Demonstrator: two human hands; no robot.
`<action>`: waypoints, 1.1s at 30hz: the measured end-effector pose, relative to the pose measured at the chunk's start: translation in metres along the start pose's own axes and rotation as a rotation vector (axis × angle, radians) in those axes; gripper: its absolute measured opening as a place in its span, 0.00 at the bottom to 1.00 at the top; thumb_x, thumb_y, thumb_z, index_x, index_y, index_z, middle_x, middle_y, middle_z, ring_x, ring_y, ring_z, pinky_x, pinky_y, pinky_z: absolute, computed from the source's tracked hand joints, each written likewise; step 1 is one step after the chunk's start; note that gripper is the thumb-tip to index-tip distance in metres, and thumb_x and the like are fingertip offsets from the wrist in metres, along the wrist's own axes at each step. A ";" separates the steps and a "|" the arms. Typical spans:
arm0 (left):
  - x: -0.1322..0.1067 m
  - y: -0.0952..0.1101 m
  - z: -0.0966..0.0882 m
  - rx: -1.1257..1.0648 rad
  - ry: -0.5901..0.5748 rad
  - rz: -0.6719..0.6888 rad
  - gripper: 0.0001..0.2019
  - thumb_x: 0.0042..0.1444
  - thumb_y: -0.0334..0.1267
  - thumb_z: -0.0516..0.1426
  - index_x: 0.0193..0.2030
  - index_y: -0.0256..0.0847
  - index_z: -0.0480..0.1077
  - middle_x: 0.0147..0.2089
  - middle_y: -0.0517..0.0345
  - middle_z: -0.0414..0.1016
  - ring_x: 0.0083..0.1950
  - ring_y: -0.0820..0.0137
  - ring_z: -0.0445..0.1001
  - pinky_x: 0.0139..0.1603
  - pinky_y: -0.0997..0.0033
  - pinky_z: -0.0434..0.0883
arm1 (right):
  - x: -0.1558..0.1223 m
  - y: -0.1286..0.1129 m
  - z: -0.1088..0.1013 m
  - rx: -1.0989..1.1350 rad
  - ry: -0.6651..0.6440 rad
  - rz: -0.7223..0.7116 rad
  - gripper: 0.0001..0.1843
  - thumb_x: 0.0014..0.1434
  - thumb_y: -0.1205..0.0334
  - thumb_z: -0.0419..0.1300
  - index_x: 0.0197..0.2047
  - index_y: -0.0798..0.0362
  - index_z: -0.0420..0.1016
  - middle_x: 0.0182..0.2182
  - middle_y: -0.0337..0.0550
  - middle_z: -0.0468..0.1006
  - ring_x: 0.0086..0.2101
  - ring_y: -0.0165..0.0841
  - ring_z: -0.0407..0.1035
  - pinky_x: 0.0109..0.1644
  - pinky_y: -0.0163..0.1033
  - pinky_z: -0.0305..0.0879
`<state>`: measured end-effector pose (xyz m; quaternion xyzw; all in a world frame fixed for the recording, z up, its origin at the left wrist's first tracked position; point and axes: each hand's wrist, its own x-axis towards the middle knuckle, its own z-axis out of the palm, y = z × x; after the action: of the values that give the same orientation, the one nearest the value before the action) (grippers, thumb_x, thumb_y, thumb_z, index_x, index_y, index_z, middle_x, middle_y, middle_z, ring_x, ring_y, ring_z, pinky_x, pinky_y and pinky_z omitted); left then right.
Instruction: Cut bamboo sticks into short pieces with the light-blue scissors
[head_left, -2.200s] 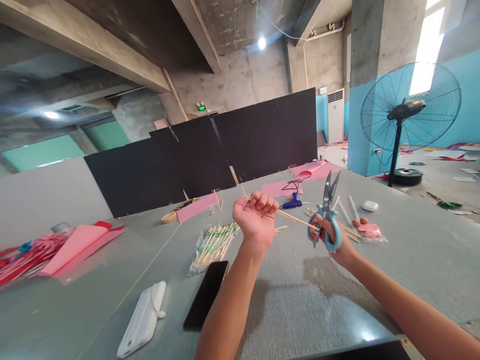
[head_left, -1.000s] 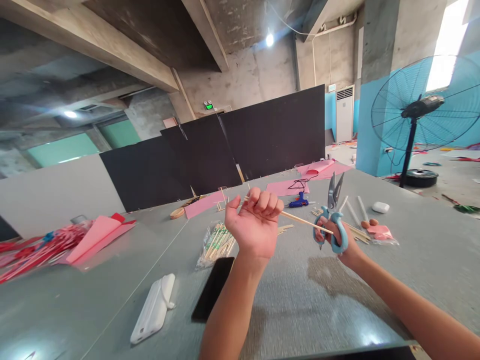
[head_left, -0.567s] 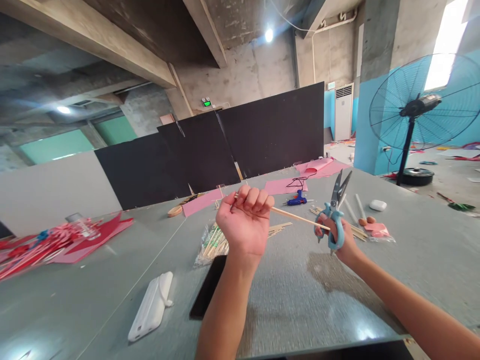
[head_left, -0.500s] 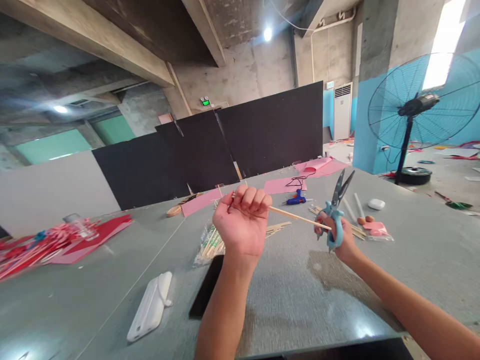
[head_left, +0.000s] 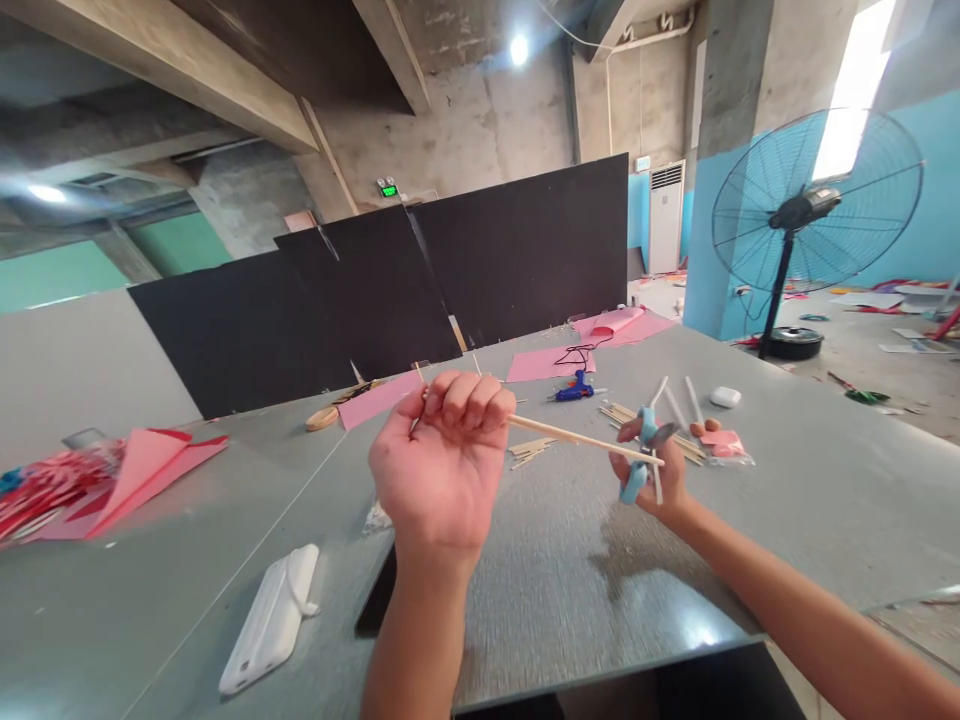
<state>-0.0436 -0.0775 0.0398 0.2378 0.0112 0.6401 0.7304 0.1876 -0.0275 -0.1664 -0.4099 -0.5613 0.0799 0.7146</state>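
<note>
Holding: left grip (head_left: 442,465) fisted round wooden stick (head_left: 570,437); right grip (head_left: 660,480) closed on blue scissors (head_left: 630,484)
Handling: wooden stick seems light, stiff, brittle; hold close beside left grip

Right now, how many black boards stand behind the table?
3: the left board, the middle board and the right board, standing side by side at the far edge of the table; more could be hidden behind them.

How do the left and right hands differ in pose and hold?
The left hand is a fist around one end of the wooden stick; the right hand grips blue-handled scissors at its other end. The left hand is nearer the camera than the right hand. Both are above the table.
</note>
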 end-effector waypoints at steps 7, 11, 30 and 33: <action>0.009 -0.012 -0.003 0.059 0.070 -0.126 0.14 0.69 0.30 0.44 0.31 0.45 0.45 0.26 0.64 0.50 0.26 0.73 0.57 0.28 0.71 0.63 | 0.005 -0.001 -0.004 -0.250 0.037 -0.355 0.14 0.60 0.58 0.71 0.44 0.44 0.70 0.38 0.43 0.79 0.39 0.43 0.73 0.45 0.51 0.70; 0.020 -0.022 -0.009 0.040 0.099 -0.198 0.13 0.68 0.30 0.44 0.31 0.45 0.47 0.26 0.64 0.51 0.25 0.73 0.56 0.28 0.71 0.62 | 0.010 0.004 -0.010 -0.391 0.088 -0.450 0.14 0.60 0.60 0.71 0.43 0.44 0.70 0.38 0.41 0.79 0.38 0.43 0.72 0.45 0.50 0.68; 0.031 -0.033 -0.013 0.029 0.173 -0.209 0.13 0.69 0.30 0.43 0.32 0.46 0.46 0.25 0.65 0.49 0.24 0.73 0.53 0.27 0.70 0.60 | 0.013 0.012 -0.015 -0.404 0.043 -0.393 0.10 0.58 0.65 0.68 0.42 0.45 0.74 0.34 0.40 0.76 0.33 0.41 0.71 0.39 0.46 0.67; 0.030 -0.032 -0.013 0.027 0.173 -0.205 0.13 0.69 0.31 0.43 0.32 0.46 0.46 0.25 0.65 0.48 0.24 0.73 0.54 0.27 0.70 0.60 | 0.012 0.014 -0.016 -0.409 0.039 -0.375 0.11 0.57 0.65 0.67 0.43 0.45 0.75 0.35 0.41 0.77 0.34 0.41 0.71 0.39 0.46 0.68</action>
<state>-0.0121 -0.0469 0.0255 0.1891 0.1070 0.5799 0.7852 0.2103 -0.0192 -0.1680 -0.4360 -0.6180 -0.1764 0.6300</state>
